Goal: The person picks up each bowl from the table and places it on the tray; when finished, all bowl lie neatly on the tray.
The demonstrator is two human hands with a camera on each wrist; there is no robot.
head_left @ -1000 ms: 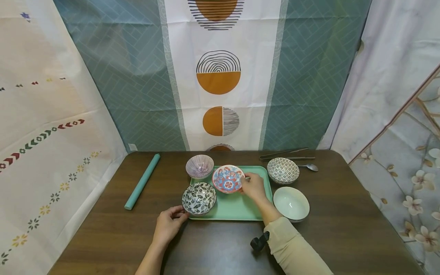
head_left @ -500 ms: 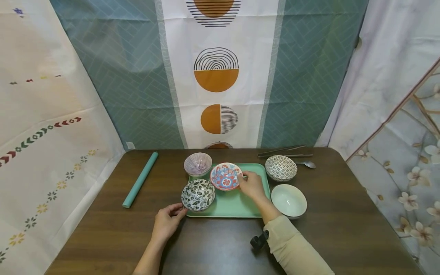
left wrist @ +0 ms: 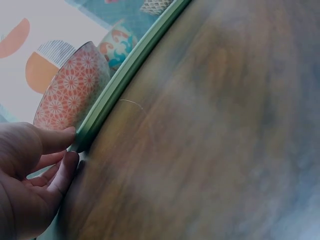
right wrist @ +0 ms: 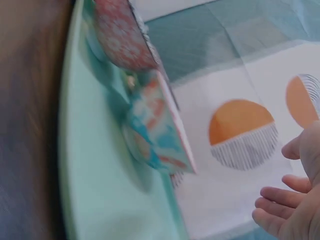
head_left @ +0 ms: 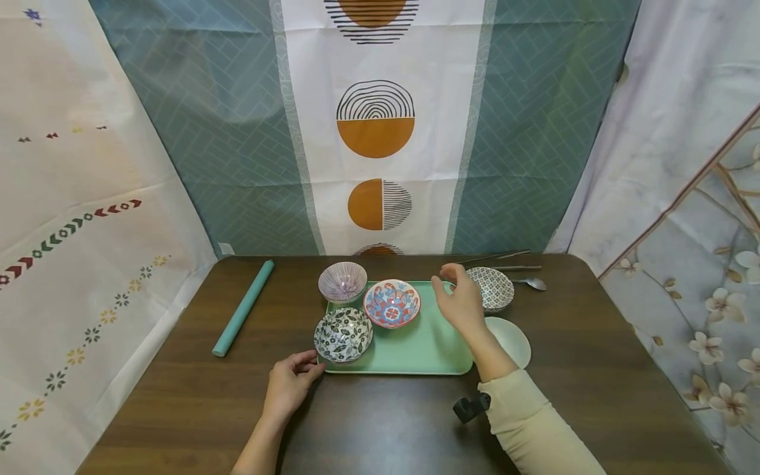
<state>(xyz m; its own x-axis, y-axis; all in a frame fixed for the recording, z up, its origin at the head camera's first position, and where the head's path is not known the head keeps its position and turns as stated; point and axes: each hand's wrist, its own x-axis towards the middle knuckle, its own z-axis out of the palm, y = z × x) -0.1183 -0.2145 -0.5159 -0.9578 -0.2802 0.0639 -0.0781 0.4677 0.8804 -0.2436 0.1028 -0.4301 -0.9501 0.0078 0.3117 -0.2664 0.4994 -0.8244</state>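
A green tray lies on the table, its near left corner pinched between the thumb and fingers of my left hand. On its left part sit a black-and-white floral bowl and a red-and-blue patterned bowl. A purple-striped bowl stands at the far left corner. My right hand hovers over the tray's right side, fingers loosely bent and holding nothing. Beside it is a bowl with a small dotted pattern. My right forearm partly covers a pale bowl.
A teal roll lies on the left of the brown table. A spoon and long thin metal utensils lie at the back right. Patterned cloths hang behind and at both sides.
My right hand has let go of the red-and-blue bowl and moved right, towards the dotted bowl. The left hand stays at the tray corner.
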